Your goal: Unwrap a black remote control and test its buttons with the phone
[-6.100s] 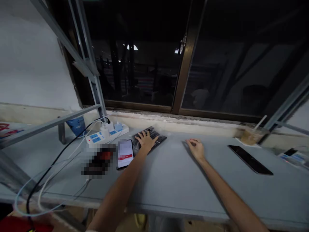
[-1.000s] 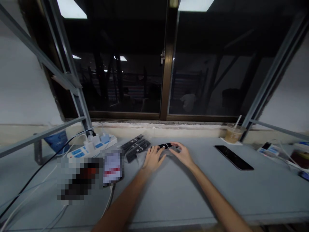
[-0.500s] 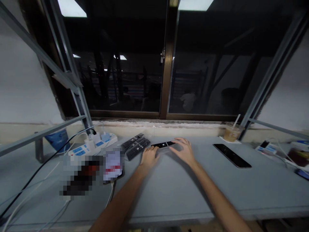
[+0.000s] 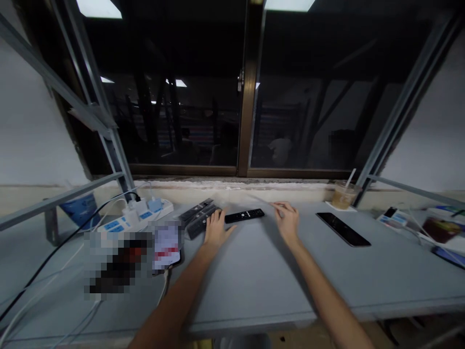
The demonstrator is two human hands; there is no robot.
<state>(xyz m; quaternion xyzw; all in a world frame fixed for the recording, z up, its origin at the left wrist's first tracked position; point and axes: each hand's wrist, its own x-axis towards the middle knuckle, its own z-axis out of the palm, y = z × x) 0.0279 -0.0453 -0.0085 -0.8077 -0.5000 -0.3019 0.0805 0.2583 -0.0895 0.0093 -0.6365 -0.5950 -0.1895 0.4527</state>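
Observation:
A black remote control lies on the grey table between my hands, buttons up. My left hand is just left of it, fingers spread and thumb out, its fingertips at the edge of two dark remotes that look wrapped in clear plastic. To the right of the bare remote, my right hand is raised with thumb and fingers pinched together. From that pinch a thin, see-through plastic film stretches left above the remote; its outline is faint and blurred.
At left are a white power strip with plugs and cables, a lit phone and a pixelated dark object. A black phone lies at right. Behind it stands a plastic drink cup with a straw.
My right hand has moved right, away from the remote, and closed from spread fingers into a pinch on the film. My left hand has come off the remote's end, toward the wrapped remotes.

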